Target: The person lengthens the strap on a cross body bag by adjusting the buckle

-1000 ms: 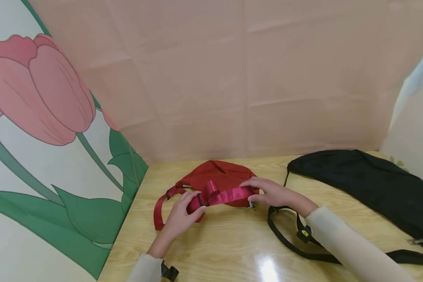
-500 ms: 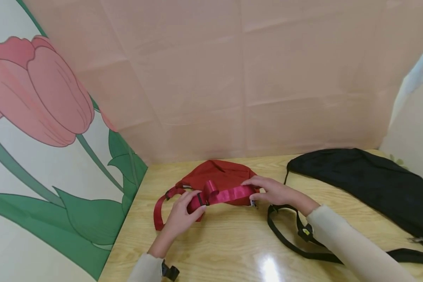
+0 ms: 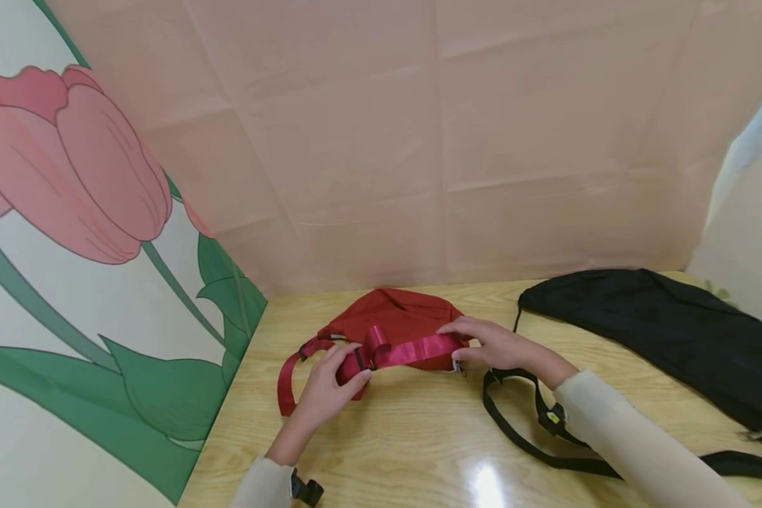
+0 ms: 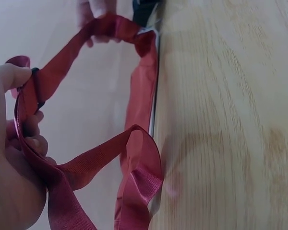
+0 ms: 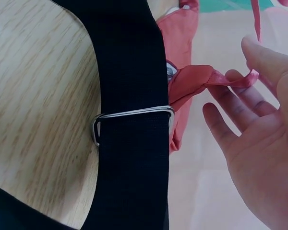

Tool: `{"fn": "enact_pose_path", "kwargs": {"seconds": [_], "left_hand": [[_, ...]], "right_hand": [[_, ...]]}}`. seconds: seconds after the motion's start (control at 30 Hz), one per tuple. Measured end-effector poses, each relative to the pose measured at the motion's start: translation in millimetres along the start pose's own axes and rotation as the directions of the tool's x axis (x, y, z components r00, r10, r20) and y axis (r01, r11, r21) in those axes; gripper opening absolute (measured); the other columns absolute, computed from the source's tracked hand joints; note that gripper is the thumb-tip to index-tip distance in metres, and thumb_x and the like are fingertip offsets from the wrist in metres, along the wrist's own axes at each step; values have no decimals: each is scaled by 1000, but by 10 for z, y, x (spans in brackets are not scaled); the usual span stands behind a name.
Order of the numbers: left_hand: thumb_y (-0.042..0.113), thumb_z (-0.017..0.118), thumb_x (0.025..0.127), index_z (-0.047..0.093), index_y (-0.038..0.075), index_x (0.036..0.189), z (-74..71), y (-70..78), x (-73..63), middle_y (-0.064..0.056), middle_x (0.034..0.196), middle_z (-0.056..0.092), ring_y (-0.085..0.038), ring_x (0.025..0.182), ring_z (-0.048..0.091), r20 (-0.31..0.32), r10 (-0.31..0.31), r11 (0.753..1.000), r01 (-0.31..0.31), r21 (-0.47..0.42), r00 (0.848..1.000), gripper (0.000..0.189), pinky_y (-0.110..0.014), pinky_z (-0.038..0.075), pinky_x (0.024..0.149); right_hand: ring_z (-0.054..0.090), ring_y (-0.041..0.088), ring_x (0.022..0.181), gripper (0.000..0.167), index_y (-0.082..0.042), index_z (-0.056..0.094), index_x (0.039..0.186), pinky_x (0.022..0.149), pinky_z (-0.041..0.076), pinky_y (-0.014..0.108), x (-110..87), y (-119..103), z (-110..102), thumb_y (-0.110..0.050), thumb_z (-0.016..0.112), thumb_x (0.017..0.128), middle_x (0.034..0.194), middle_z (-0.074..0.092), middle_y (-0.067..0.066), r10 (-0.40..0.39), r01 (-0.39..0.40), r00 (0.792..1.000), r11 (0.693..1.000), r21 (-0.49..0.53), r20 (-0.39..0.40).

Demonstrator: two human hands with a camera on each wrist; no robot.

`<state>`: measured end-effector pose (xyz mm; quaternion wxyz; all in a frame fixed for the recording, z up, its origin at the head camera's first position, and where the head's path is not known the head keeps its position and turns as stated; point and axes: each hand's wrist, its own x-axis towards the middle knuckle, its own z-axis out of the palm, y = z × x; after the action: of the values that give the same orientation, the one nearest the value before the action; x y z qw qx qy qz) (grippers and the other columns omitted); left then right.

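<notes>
A red waist bag (image 3: 381, 310) lies toward the back of the table, its strap (image 3: 419, 349) lifted in front of it. My left hand (image 3: 327, 384) grips the strap at a black slider (image 4: 37, 88), with the thumb on one side and curled fingers on the other. Just right of the slider, a short loop (image 3: 376, 342) of strap stands up. Farther right, my right hand (image 3: 492, 346) pinches the strap between thumb and fingers, close to the bag's right end. In the right wrist view, the held strap (image 5: 197, 81) runs from the bag into the fingers.
A large black bag (image 3: 648, 324) lies at the right. Its black strap (image 3: 540, 458) curves across the table beneath my right forearm and carries a metal slider (image 5: 134, 114). A pink-beige sheet (image 3: 355, 141) hangs behind the table; a tulip-patterned panel (image 3: 89, 310) stands left.
My right hand has shifted slightly right with the strap, and the standing loop looks a little smaller. My left hand stays in place.
</notes>
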<state>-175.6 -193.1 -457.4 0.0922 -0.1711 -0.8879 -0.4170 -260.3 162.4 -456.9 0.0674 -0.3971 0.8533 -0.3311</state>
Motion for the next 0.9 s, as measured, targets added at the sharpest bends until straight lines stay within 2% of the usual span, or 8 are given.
{"fn": "enact_pose_path", "kwargs": {"seconds": [0.17,0.3,0.5,0.6,0.73,0.83,0.9], "left_hand": [[36,74,93,63,20,133,0,23,8,0,117,63,-17,94,60,-4,-6,1000,6,0,1000,45,-27,54,72],[35,74,93,63,18,133,4,43,10,-1,117,63,-16,93,60,-3,14,1000,-14,-7,1000,45,-27,53,72],[32,75,93,63,19,132,23,54,12,-1,116,64,-16,92,60,-8,41,999,-42,-33,999,43,-27,53,71],[32,75,93,63,20,132,35,55,10,-1,117,64,-17,93,60,-11,38,998,-38,-43,999,43,-27,53,70],[32,74,93,63,20,133,43,59,9,-1,119,64,-18,95,60,-6,35,998,-35,-46,999,43,-27,53,71],[32,74,93,63,21,133,51,53,7,0,120,63,-17,94,61,0,28,998,-28,-49,1000,43,-27,54,71],[32,74,93,63,21,133,59,49,7,1,120,63,-16,93,61,2,26,998,-26,-49,1000,43,-27,54,72]], "right_hand": [[58,18,108,39,-17,59,132,93,50,43,15,-51,-3,-18,72,96,126,60,0,-4,4,1000,1000,1,-13],[60,19,109,41,-12,57,129,93,51,47,47,-103,6,-5,70,92,123,60,3,-14,15,1000,999,47,-24],[52,18,108,47,-15,57,131,92,48,43,89,-168,34,-1,69,87,125,56,0,-44,44,999,999,15,-13],[52,16,110,46,-16,58,130,94,47,39,115,-168,64,-6,72,88,125,56,-1,-67,66,998,998,-12,-15],[53,14,108,42,-18,60,128,93,47,39,143,-144,106,-23,78,90,120,57,-4,-83,82,996,995,-48,-22],[53,13,105,43,-20,62,126,91,47,38,153,-146,115,-37,78,90,117,58,-5,-86,85,996,994,-71,-19],[53,12,102,44,-18,64,126,90,48,37,155,-149,113,-41,76,91,115,60,-3,-89,88,996,993,-75,-15]]}}
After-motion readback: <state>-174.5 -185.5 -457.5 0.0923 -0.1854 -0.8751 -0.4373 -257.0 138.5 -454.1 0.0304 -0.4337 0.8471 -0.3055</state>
